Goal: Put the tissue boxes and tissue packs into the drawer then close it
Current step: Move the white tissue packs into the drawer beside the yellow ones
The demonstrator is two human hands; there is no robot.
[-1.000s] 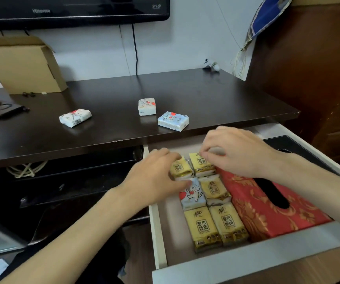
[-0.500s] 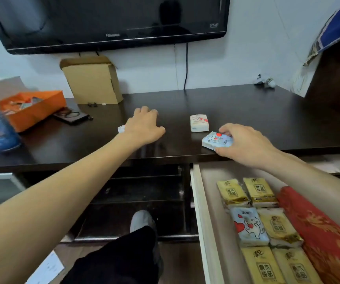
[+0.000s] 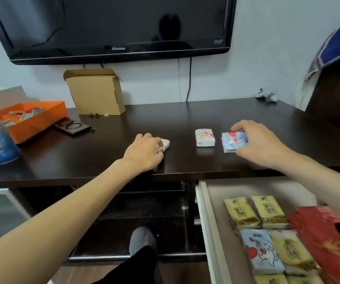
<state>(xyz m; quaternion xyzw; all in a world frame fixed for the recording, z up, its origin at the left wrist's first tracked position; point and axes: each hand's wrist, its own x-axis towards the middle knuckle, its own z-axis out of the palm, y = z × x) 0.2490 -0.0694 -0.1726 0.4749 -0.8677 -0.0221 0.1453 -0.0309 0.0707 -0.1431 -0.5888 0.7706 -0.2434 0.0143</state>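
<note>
- Left hand [image 3: 144,153] curls over a white tissue pack [image 3: 164,144] on the dark tabletop [image 3: 103,148], gripping it.
- Right hand [image 3: 261,143] pinches the blue tissue pack [image 3: 233,141], tilted up beside a standing white pack [image 3: 204,137].
- Open drawer [image 3: 205,222] below holds yellow packs [image 3: 241,213] beside the red tissue box [image 3: 324,238].

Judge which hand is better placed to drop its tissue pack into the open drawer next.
Right. The right hand grips the blue tissue pack near the desk edge, directly above the open drawer. The left hand holds a white pack further left, off to the drawer's side.
</note>
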